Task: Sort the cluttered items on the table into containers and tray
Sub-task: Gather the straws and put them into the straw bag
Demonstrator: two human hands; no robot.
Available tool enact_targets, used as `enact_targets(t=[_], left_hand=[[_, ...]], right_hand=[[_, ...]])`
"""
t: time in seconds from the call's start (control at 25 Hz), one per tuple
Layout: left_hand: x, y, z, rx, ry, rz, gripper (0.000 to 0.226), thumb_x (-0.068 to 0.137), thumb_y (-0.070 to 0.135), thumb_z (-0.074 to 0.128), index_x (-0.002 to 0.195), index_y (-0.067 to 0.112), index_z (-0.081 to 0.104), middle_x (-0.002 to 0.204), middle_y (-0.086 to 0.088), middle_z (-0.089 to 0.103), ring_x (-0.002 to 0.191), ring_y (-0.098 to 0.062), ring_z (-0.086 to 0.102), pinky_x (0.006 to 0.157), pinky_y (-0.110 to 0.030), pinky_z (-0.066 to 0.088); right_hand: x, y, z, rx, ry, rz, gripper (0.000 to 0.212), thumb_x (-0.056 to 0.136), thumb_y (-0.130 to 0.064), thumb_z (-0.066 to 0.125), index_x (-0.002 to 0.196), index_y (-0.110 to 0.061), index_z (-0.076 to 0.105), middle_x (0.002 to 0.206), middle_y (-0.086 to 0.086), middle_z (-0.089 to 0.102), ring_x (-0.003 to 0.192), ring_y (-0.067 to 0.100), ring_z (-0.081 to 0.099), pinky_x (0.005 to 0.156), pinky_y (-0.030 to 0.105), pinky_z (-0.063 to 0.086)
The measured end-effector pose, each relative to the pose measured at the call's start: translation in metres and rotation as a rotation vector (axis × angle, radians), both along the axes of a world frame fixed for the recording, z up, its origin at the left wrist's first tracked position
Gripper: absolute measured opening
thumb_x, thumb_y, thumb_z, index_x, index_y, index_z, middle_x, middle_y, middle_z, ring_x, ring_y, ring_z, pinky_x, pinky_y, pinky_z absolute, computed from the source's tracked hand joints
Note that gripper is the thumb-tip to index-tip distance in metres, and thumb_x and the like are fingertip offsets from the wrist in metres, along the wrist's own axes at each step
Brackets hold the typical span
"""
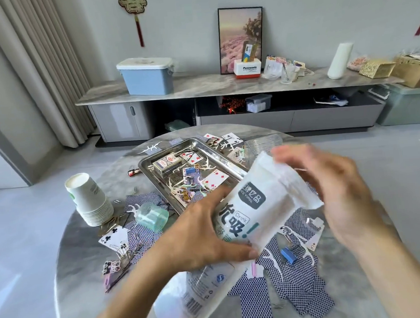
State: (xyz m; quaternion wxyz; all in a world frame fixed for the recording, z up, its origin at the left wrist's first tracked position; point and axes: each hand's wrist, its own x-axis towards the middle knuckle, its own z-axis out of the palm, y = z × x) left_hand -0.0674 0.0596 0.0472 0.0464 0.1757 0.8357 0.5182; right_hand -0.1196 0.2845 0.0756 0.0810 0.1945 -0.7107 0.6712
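Living room, grey walls; round marble table [89,231] in front of a long low cabinet [223,86] carrying a blue lidded box [148,78] and other odds. Sorting looks barely begun: the metal tray [152,163] holds a boxed deck [167,163], a few face-up cards and some white floss picks, but most of the playing cards [299,284] lie loose, face down, across the near half of the table, mixed with picks, a blue binder clip [288,254] and hairpins. Left hand [204,233] grips a long white plastic packet [254,205] round its middle, held above the table. Right hand [340,189] is at the packet's upper end, blurred; fingers look loosely spread, whether it pinches the wrapper I cannot tell. Stack of paper cups [90,199] and a tipped green plastic cup [152,216] sit left. The packet and both forearms cover much of the clutter underneath.
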Motion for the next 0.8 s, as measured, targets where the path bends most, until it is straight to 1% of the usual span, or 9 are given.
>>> enact_targets(t=[0.08, 0.2, 0.24, 0.32, 0.4, 0.48, 0.64, 0.76, 0.8], left_hand=[[-0.001, 0.002, -0.007, -0.049, 0.004, 0.036, 0.075, 0.059, 0.042, 0.093, 0.118, 0.042, 0.046, 0.093, 0.007, 0.074, 0.075, -0.01, 0.073, 0.068, -0.038, 0.061], [-0.001, 0.004, -0.008, -0.066, 0.027, 0.097, 0.071, 0.058, 0.047, 0.091, 0.114, 0.037, 0.048, 0.093, 0.008, 0.073, 0.074, -0.009, 0.072, 0.065, -0.039, 0.061], [0.0, 0.004, -0.007, -0.059, 0.035, 0.111, 0.068, 0.058, 0.046, 0.091, 0.111, 0.038, 0.049, 0.093, 0.008, 0.073, 0.074, -0.009, 0.072, 0.064, -0.039, 0.06], [0.001, 0.004, -0.005, -0.099, 0.058, 0.119, 0.066, 0.058, 0.046, 0.09, 0.108, 0.038, 0.048, 0.092, 0.012, 0.072, 0.072, -0.006, 0.071, 0.063, -0.036, 0.059], [0.003, 0.007, -0.005, -0.16, 0.07, 0.093, 0.068, 0.058, 0.049, 0.089, 0.11, 0.04, 0.046, 0.092, 0.017, 0.07, 0.073, 0.0, 0.069, 0.064, -0.031, 0.058], [0.003, 0.01, -0.007, -0.168, 0.057, 0.072, 0.069, 0.058, 0.051, 0.088, 0.112, 0.043, 0.045, 0.093, 0.016, 0.071, 0.075, 0.0, 0.069, 0.067, -0.031, 0.058], [0.0, 0.01, -0.009, -0.18, 0.037, 0.074, 0.071, 0.059, 0.053, 0.087, 0.113, 0.043, 0.043, 0.091, 0.012, 0.071, 0.073, -0.002, 0.07, 0.066, -0.034, 0.059], [0.003, 0.009, -0.013, -0.27, 0.07, 0.106, 0.074, 0.058, 0.058, 0.085, 0.115, 0.045, 0.039, 0.094, 0.018, 0.068, 0.079, 0.003, 0.067, 0.072, -0.028, 0.057], [0.003, 0.01, -0.012, -0.177, 0.002, 0.073, 0.071, 0.061, 0.055, 0.086, 0.117, 0.043, 0.043, 0.098, 0.016, 0.07, 0.084, 0.0, 0.068, 0.077, -0.03, 0.057]], right_hand=[[0.004, -0.005, -0.008, 0.231, 0.089, -0.017, 0.028, 0.086, -0.037, 0.066, 0.109, -0.023, 0.074, 0.117, -0.012, 0.071, 0.112, 0.004, 0.064, 0.094, 0.033, 0.051], [0.006, -0.013, -0.012, -0.008, -0.018, -0.03, 0.049, 0.079, -0.028, 0.08, 0.124, -0.025, 0.062, 0.111, -0.007, 0.073, 0.099, 0.01, 0.07, 0.081, 0.024, 0.055], [0.005, -0.013, -0.012, -0.018, -0.024, -0.016, 0.043, 0.079, -0.03, 0.08, 0.119, -0.024, 0.064, 0.104, -0.004, 0.075, 0.091, 0.011, 0.071, 0.075, 0.023, 0.054], [0.005, -0.013, -0.013, 0.161, 0.011, 0.049, 0.026, 0.082, -0.039, 0.075, 0.102, -0.023, 0.071, 0.083, 0.0, 0.073, 0.07, 0.013, 0.065, 0.062, 0.025, 0.046], [0.003, -0.012, -0.014, 0.253, 0.023, 0.054, 0.027, 0.082, -0.048, 0.071, 0.095, -0.025, 0.074, 0.075, 0.0, 0.07, 0.065, 0.017, 0.061, 0.056, 0.031, 0.042], [0.002, -0.01, -0.014, 0.248, 0.0, 0.031, 0.031, 0.079, -0.052, 0.07, 0.094, -0.026, 0.074, 0.077, 0.0, 0.071, 0.07, 0.019, 0.063, 0.059, 0.034, 0.044], [-0.001, -0.012, -0.021, 0.303, 0.008, -0.078, 0.031, 0.079, -0.053, 0.071, 0.093, -0.025, 0.075, 0.093, -0.01, 0.067, 0.081, 0.006, 0.063, 0.069, 0.022, 0.047], [-0.002, -0.01, -0.02, 0.31, -0.105, 0.104, 0.026, 0.083, -0.046, 0.071, 0.072, -0.023, 0.076, 0.074, -0.008, 0.07, 0.067, 0.006, 0.062, 0.065, 0.021, 0.042], [-0.003, -0.007, -0.019, 0.26, -0.172, 0.169, 0.025, 0.08, -0.043, 0.072, 0.073, -0.019, 0.077, 0.071, 0.0, 0.071, 0.066, 0.009, 0.062, 0.066, 0.025, 0.043]])
